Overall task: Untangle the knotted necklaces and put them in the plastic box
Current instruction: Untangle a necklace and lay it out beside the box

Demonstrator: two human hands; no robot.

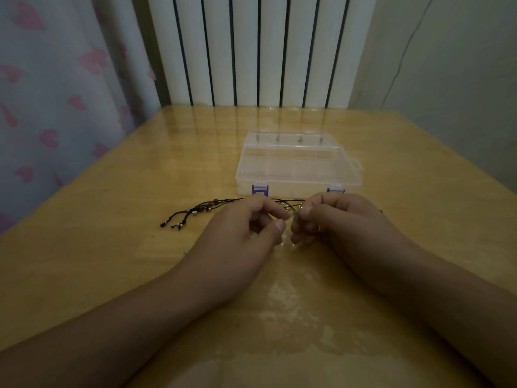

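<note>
two hands worked close together at the near middle of the wooden table (112, 247), and both had their fingers curled in tight. the left hand (240, 228) and the right hand (335, 219) each pinched something small between thumb and fingertips, and it looked to be the silvery bit of the necklaces (201, 207) where the knot sat, though the light was too dim to be sure what lay in the pinch. the black cords ran out to the left on the table, beaded and ending in loose tassel ends, with a stretch also passing behind the knuckles toward the right.

just beyond the hands stood the plastic box (296, 166), clear, its lid seemingly shut with purple latches facing near; nothing showed inside it.

i judged the cords to be light, limp and thin, apt to snag on each other. pulling hard would likely tighten the knot, so the hold belonged right beside the tangle, easing loops apart with fingertips. the beads and metal pieces looked like firmer points to grip than the slippery cord itself.
</note>
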